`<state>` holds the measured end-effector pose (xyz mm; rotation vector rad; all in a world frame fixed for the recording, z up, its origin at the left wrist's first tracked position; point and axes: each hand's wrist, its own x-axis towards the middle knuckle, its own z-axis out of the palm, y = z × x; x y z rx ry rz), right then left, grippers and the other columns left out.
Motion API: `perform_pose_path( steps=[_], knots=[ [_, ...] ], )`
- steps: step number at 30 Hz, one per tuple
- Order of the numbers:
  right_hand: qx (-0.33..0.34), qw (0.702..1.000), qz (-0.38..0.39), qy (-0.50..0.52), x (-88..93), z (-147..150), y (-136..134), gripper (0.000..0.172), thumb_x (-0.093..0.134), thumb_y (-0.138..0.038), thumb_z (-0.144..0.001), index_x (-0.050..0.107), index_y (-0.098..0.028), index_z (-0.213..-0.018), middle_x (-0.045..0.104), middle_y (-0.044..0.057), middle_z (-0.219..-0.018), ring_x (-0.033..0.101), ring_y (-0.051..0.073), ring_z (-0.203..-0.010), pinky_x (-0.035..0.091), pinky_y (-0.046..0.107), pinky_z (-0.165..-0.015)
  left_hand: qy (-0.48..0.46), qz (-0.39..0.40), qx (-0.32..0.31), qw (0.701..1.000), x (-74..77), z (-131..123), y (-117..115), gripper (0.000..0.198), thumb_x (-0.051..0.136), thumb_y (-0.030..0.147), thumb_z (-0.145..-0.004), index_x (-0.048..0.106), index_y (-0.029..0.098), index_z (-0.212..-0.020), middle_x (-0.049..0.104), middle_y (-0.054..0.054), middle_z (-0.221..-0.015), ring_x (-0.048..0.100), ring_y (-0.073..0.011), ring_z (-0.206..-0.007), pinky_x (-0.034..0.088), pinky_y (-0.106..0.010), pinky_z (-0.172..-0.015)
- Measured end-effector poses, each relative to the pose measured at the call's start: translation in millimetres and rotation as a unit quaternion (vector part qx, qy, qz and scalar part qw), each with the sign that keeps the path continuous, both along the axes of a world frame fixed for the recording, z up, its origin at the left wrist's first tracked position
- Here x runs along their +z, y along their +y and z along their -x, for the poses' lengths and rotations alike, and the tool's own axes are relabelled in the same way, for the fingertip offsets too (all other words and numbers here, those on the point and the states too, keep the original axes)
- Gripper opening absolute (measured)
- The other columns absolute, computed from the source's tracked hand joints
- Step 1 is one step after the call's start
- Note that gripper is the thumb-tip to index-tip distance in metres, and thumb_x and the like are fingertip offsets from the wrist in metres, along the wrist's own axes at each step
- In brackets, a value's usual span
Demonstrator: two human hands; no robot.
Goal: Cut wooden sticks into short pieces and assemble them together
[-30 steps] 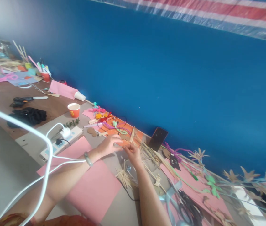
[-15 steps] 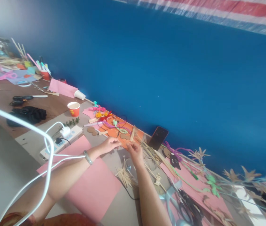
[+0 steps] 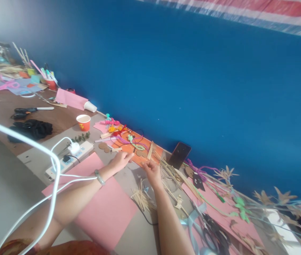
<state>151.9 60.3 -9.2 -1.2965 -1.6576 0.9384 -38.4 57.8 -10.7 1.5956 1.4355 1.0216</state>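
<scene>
My left hand (image 3: pixel 120 160) reaches over the table with its fingers stretched toward the edge of an orange sheet (image 3: pixel 137 150); a green bracelet (image 3: pixel 99 177) sits on that wrist. Just to its right, my right hand (image 3: pixel 151 170) has its fingers pinched on a thin dry straw strip (image 3: pixel 150 151). Cardboard discs (image 3: pixel 104 146), coloured pipe cleaners (image 3: pixel 115 128) and a green cord lie on the orange sheet. A pile of straw strips (image 3: pixel 141 197) lies below my right hand.
A pink paper sheet (image 3: pixel 107 209) lies under my forearms. A white power strip (image 3: pixel 70 157) with a white cable is at the left, beside a red paper cup (image 3: pixel 83 123). A dark phone (image 3: pixel 179 155) leans on the blue wall. Straw leaf figures (image 3: pixel 262 205) spread rightwards.
My left hand has drawn slightly back and left from the orange sheet. My right hand has shifted a little upwards with the strip.
</scene>
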Motion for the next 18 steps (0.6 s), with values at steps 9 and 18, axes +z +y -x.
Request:
perform_pose_path(
  steps=[9, 18],
  knots=[
    [0.018, 1.0, 0.023, 0.007, 3.7, 3.8, -2.5, 0.033, 0.065, -0.047, -0.072, 0.06, -0.017, -0.061, 0.057, 0.0, -0.056, 0.048, 0.012, -0.053, 0.038, 0.024, -0.054, 0.109, -0.208, -0.078, 0.969, 0.7, -6.1, -5.4, 0.016, 0.064, 0.034, -0.079, 0.068, 0.019, -0.078, 0.065, -0.006, -0.079, 0.055, -0.0192, -0.082, 0.038, -0.03, -0.079],
    [0.023, 0.999, 0.025, 0.024, -1.0, -3.6, 1.9, 0.032, 0.066, -0.047, -0.07, 0.063, -0.016, -0.065, 0.06, 0.001, -0.059, 0.051, 0.013, -0.054, 0.04, 0.024, -0.053, 0.097, -0.153, -0.101, 0.978, 4.7, -5.5, -5.3, 0.026, 0.055, 0.038, -0.085, 0.068, 0.018, -0.074, 0.063, -0.005, -0.071, 0.053, -0.0162, -0.072, 0.036, -0.028, -0.073]
  ],
)
